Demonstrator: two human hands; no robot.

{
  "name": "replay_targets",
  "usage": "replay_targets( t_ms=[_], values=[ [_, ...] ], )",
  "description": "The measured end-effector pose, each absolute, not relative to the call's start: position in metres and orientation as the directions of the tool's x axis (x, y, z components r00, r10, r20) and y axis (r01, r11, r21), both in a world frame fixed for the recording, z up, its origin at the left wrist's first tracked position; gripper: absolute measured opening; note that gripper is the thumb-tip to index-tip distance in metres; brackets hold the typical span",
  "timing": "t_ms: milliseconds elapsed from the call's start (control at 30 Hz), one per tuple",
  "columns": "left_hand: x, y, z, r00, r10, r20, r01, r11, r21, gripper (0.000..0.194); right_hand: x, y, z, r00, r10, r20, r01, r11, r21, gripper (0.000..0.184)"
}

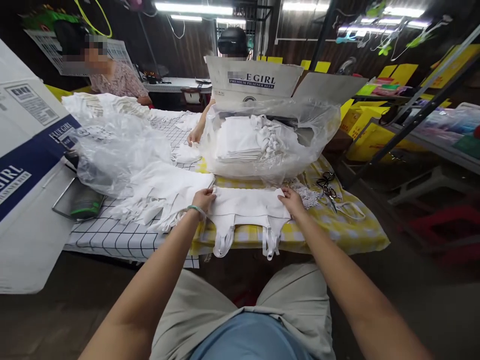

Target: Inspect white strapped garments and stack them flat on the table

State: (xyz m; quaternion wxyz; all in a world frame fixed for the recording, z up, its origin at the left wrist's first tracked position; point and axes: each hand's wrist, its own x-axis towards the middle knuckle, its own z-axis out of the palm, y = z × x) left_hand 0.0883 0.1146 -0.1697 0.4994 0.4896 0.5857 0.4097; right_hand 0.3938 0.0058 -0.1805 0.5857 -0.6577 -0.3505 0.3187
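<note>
A white strapped garment, like a small camisole [249, 202], lies flat at the table's front edge, its straps hanging toward me. My left hand [204, 200] pinches its far left corner, with a pale band round the wrist. At the far right corner, my right hand [292, 201] grips the cloth between thumb and fingers. A loose pile of similar white garments [168, 192] lies just left of my left hand. Beyond the garment, folded white garments [240, 140] are stacked inside a clear plastic bag [315, 145].
Scissors [329, 192] and white scraps [307, 194] lie right of my right hand. An opened carton [258, 80] stands behind the bag; another carton [30, 140] rises at left. Two people sit across the table, one person's hand [195, 135] near white cloth. Yellow checked cloth [348, 232] covers the right side.
</note>
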Motion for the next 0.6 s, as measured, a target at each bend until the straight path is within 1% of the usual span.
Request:
replay_targets(
  t_ms=[100,167,200,233,300,333,367,400,433,467,500,533,567,600],
  values=[
    [0.084,0.122,-0.176,-0.024,0.99,-0.137,0.217,0.139,0.966,0.023,0.401,0.007,-0.186,0.552,0.834,0.016,0.137,-0.072,-0.988,0.033],
    [0.083,0.124,-0.175,-0.025,0.995,-0.093,0.262,0.096,0.96,0.024,0.403,0.007,-0.185,0.557,0.827,0.08,0.262,-0.084,-0.961,0.032],
    [0.082,0.123,-0.173,-0.031,0.997,-0.071,0.281,0.077,0.957,0.026,0.402,0.006,-0.184,0.553,0.822,0.137,0.363,-0.089,-0.928,0.032],
    [0.083,0.121,-0.17,-0.029,0.999,-0.032,0.307,0.039,0.951,0.029,0.399,0.005,-0.182,0.536,0.816,0.217,0.484,-0.087,-0.871,0.033],
    [0.085,0.111,-0.167,0.043,0.993,0.111,0.403,-0.119,0.907,0.037,0.39,0.001,-0.18,0.437,0.81,0.39,0.721,-0.056,-0.691,0.037],
    [0.088,0.104,-0.166,0.136,0.969,0.206,0.476,-0.246,0.844,0.041,0.385,-0.002,-0.181,0.351,0.819,0.454,0.815,-0.028,-0.579,0.04],
    [0.091,0.097,-0.167,0.255,0.927,0.276,0.545,-0.374,0.751,0.044,0.379,-0.005,-0.182,0.263,0.844,0.467,0.877,-0.007,-0.481,0.043],
    [0.093,0.091,-0.168,0.369,0.88,0.298,0.598,-0.471,0.649,0.045,0.374,-0.008,-0.185,0.193,0.881,0.433,0.915,-0.003,-0.404,0.047],
    [0.095,0.087,-0.17,0.46,0.842,0.283,0.634,-0.534,0.558,0.045,0.37,-0.01,-0.188,0.151,0.92,0.361,0.938,-0.019,-0.345,0.051],
    [0.096,0.086,-0.171,0.515,0.818,0.255,0.651,-0.567,0.505,0.045,0.367,-0.012,-0.191,0.134,0.952,0.275,0.952,-0.047,-0.301,0.054],
    [0.095,0.088,-0.171,0.541,0.805,0.243,0.652,-0.583,0.484,0.045,0.366,-0.013,-0.193,0.132,0.971,0.2,0.961,-0.076,-0.264,0.057],
    [0.091,0.096,-0.168,0.536,0.804,0.257,0.642,-0.587,0.493,0.045,0.365,-0.014,-0.195,0.131,0.979,0.155,0.968,-0.093,-0.234,0.06],
    [0.086,0.108,-0.163,0.501,0.814,0.295,0.628,-0.576,0.523,0.043,0.364,-0.013,-0.195,0.123,0.981,0.151,0.973,-0.09,-0.21,0.061],
    [0.079,0.126,-0.156,0.426,0.84,0.335,0.62,-0.541,0.569,0.041,0.362,-0.012,-0.194,0.103,0.977,0.186,0.979,-0.066,-0.193,0.061]
  ],
)
